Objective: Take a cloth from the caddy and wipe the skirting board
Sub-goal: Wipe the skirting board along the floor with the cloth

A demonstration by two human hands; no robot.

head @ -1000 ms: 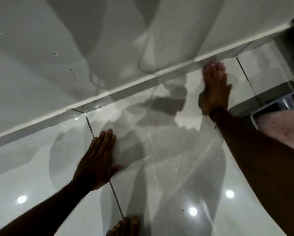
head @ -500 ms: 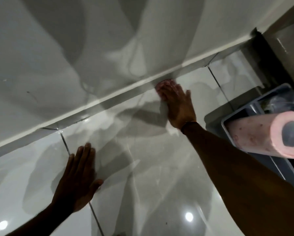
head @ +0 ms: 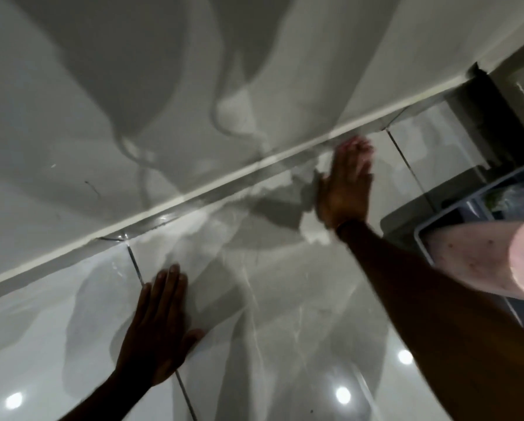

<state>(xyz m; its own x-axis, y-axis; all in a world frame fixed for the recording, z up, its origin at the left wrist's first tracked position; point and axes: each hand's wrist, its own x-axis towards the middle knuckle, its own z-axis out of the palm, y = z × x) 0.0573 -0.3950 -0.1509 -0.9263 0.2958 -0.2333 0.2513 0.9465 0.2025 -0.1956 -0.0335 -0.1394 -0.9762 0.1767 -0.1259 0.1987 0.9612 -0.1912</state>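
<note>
The head view looks down at a glossy tiled floor [head: 285, 314] where it meets a pale wall [head: 133, 101]; the skirting board [head: 194, 192] runs as a narrow strip along the foot of that wall, slanting from lower left to upper right. The right hand [head: 344, 186] reaches out with its fingers stretched flat and together, the fingertips [head: 356, 145] blurred and close against the skirting board. A white cloth [head: 311, 226] lies under this hand, pressed against the floor at the foot of the board, with crumpled edges showing to the left of the palm and below the wrist; whether any finger curls around it cannot be told. The left hand [head: 157, 329] rests flat on the floor, palm down, fingers straight and close together, thumb spread to the side, holding nothing. It lies across a dark joint between tiles, well apart from the right hand. At the right edge stands a grey caddy [head: 421, 235] with a pink roll [head: 482, 259] lying across it, just beside the right forearm.
</note>
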